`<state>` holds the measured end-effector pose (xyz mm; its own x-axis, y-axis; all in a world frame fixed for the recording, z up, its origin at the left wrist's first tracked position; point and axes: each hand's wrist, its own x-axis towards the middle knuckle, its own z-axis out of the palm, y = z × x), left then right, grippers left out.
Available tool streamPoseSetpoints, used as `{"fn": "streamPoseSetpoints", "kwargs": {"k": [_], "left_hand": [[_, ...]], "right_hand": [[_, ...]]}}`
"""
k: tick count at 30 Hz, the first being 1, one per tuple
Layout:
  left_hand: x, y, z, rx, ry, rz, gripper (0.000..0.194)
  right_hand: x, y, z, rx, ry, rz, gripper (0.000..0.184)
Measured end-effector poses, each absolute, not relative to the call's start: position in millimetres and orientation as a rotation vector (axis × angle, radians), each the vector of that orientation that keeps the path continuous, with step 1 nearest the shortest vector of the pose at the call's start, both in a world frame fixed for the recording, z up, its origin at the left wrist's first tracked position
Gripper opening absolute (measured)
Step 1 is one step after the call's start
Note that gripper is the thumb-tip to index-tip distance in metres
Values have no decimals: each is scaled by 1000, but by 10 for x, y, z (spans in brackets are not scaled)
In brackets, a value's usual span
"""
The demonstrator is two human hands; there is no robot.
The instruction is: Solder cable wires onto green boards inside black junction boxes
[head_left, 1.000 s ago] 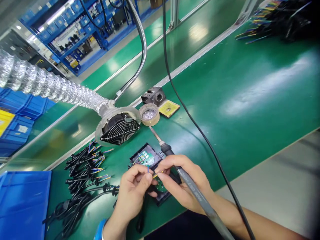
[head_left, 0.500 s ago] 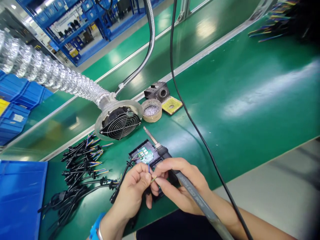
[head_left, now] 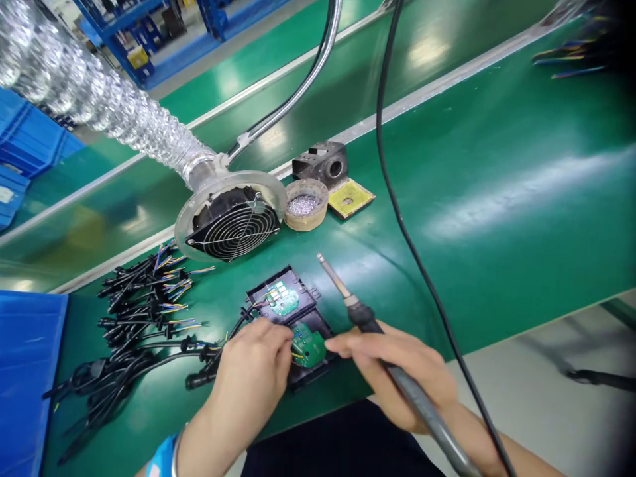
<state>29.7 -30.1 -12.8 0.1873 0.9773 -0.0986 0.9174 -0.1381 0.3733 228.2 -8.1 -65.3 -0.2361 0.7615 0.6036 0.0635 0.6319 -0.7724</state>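
My right hand point(head_left: 397, 371) is wrapped round a soldering iron point(head_left: 365, 318), whose tip points up and away to the left. Its thumb and index finger reach the right edge of a green circuit board point(head_left: 309, 346). At that board's left side my left hand point(head_left: 256, 364) is closed on thin wires, with yellow ends showing by its fingertips; most of its grip is hidden. The board lies in the near half of an open black plastic case point(head_left: 303, 383). In the far half sits another circuit board point(head_left: 283, 298), with wires running to it from a black cable.
A fume extractor point(head_left: 233, 225) hangs beyond the case. Behind it stand a solder pot point(head_left: 307, 205), a yellow sponge point(head_left: 350, 197) and an iron holder point(head_left: 322, 162). Black cables point(head_left: 134, 298) lie left, beside a blue bin point(head_left: 30, 371). The iron's cord point(head_left: 412, 245) crosses the right.
My hands have moved apart and lower. The left has brought the wires down to the near board, which now shows; the right has shifted right with the soldering iron.
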Motion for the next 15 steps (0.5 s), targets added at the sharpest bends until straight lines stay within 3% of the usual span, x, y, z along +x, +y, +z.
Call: {"fn": "streamPoseSetpoints", "kwargs": {"k": [4, 10, 15], "left_hand": [[363, -358, -190, 2380, 1896, 55, 18], [376, -399, -216, 2436, 1898, 59, 15], [362, -423, -239, 2448, 1903, 123, 14]], "right_hand": [[2491, 60, -617, -666, -1734, 714, 60], [2578, 120, -513, -664, -1751, 934, 36], [2490, 144, -550, -623, -1735, 1028, 29]]}}
